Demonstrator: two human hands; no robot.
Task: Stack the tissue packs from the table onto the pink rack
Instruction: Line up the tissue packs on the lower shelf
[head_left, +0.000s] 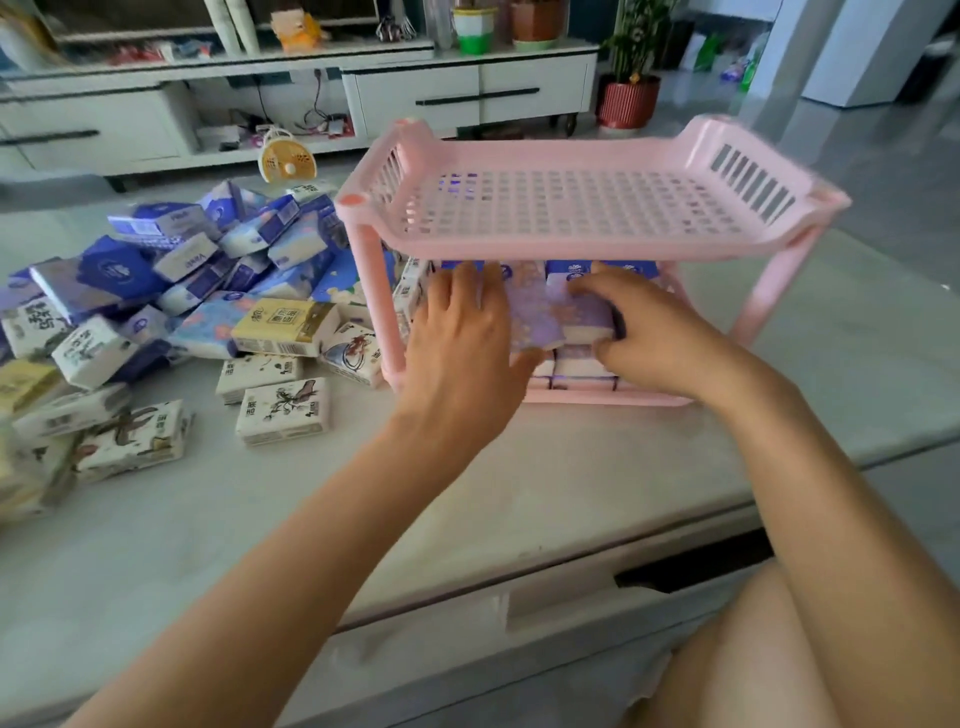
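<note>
Both hands meet at the lower shelf of the pink perforated plastic two-tier rack, where I see a lilac, flower-printed soft-wrapped tissue pack held just above the stowed packs already lying there. The right hand curls its fingers round the pack's right end, while the left hand lies flat-fingered against the left end, thumb at the lower corner. From my remote seat, I judge the narrow gap under the bare top shelf to be the chief hazard: a pack pushed in tilted could catch on that shelf's front rim, or shove the row beneath out of line. The rack looks light, so a hard push might slide it across the pale stone-look table. The loose heap of blue, white and yellow tissue packs lies right up beside the rack's left post, and a careless forearm could scatter it.
</note>
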